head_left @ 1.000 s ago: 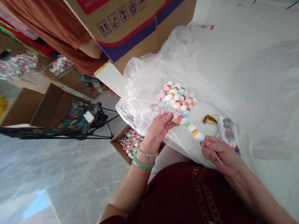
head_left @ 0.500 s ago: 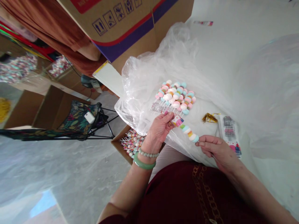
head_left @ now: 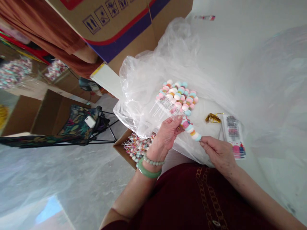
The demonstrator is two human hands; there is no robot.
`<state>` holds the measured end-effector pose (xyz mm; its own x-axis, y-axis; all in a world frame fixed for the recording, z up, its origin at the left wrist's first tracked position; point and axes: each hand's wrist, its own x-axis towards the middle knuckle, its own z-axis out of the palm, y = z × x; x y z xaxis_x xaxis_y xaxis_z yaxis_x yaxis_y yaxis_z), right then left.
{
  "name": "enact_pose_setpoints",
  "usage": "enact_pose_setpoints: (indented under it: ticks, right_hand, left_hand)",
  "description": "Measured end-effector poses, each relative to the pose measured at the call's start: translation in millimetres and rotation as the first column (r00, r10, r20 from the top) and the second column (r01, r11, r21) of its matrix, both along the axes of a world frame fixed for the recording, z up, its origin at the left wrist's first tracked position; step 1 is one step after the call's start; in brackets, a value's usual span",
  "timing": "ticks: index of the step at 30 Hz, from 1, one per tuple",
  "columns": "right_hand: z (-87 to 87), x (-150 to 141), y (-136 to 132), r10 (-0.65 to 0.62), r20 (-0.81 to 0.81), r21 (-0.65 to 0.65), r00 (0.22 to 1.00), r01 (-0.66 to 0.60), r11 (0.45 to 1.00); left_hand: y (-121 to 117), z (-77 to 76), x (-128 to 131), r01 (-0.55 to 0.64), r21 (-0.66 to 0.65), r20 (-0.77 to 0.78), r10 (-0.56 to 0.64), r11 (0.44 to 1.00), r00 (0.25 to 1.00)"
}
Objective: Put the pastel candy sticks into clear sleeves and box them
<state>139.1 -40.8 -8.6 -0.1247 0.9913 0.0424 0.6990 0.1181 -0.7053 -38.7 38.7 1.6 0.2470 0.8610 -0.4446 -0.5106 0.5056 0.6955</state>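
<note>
My left hand pinches a small clear printed bag between thumb and fingers. Part of a pastel marshmallow skewer is inside that bag, its white and blue pieces showing at the lower right end. My right hand is closed at that blue end, where the stick is mostly hidden by the fingers. Just beyond my left hand lies a pile of similar skewers on clear plastic sheeting, with printed wrapping across some of the sticks. Gold twist ties and a stack of printed bags lie past my right hand.
A carton full of skewers stands low beside my left forearm. Behind the sheeting rises a large cardboard box. To the left are a folding chair with a white phone, and another person's brown clothing.
The marshmallow skewer has gone deeper into the printed bag, with fewer pieces now outside it. My right hand has moved closer to my left. The view has shifted slightly.
</note>
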Motion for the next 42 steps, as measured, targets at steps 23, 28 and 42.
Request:
enact_pose_setpoints:
  ticks: [23,28,42]
  right_hand:
    - [12.2,-13,20,-0.250,-0.575,-0.463,0.779,-0.058,0.885]
    - [14.3,-16,22,-0.328,-0.639,-0.545,0.696,-0.109,0.831]
    - [4.8,-27,34,-0.680,-0.718,-0.637,0.147,-0.534,0.556]
  left_hand:
    - [4,9.0,-4,0.088,-0.102,0.177,-0.069,0.991,0.982]
    - [8,14.4,-4,-0.017,-0.120,0.183,0.039,0.993,0.982]
    - [4,5.6,1,0.041,-0.097,0.188,-0.022,0.994,0.982]
